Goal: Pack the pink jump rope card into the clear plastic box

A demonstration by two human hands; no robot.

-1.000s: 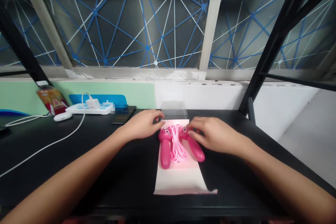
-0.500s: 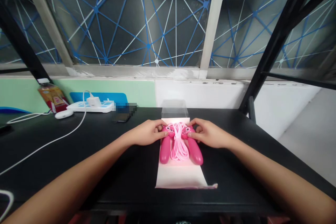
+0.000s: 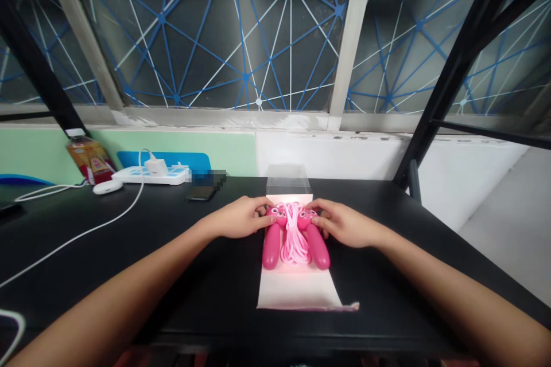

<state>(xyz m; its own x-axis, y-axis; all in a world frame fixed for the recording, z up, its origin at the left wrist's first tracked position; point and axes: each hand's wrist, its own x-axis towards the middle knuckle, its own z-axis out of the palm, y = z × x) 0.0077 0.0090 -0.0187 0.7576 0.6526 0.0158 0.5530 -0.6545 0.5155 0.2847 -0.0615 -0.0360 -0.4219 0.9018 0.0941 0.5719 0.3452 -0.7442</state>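
Note:
A pink jump rope (image 3: pixel 295 246) lies on a pale card sheet (image 3: pixel 297 291), its light pink cord bundled between two darker pink handles. The handles have animal-face tops and point toward me, slightly splayed. My left hand (image 3: pixel 241 217) pinches the top of the left handle between thumb and fingers. From the other side, my right hand (image 3: pixel 346 221) grips the top of the right handle with thumb and fingertips. Just beyond the card stands a clear plastic box (image 3: pixel 287 179), against the wall side of the black table (image 3: pixel 206 292).
At the left are a drink bottle (image 3: pixel 90 157), a white power strip (image 3: pixel 172 176) with a plugged-in charger, a white oval case (image 3: pixel 107 186) and a dark phone (image 3: pixel 201 192). A white cable (image 3: pixel 116 219) runs across the left side. A black metal post (image 3: pixel 443 86) rises at the right.
The right handle has swung slightly inward, closer to the cord. My hands keep their hold on both handles; the whole view has shifted a little.

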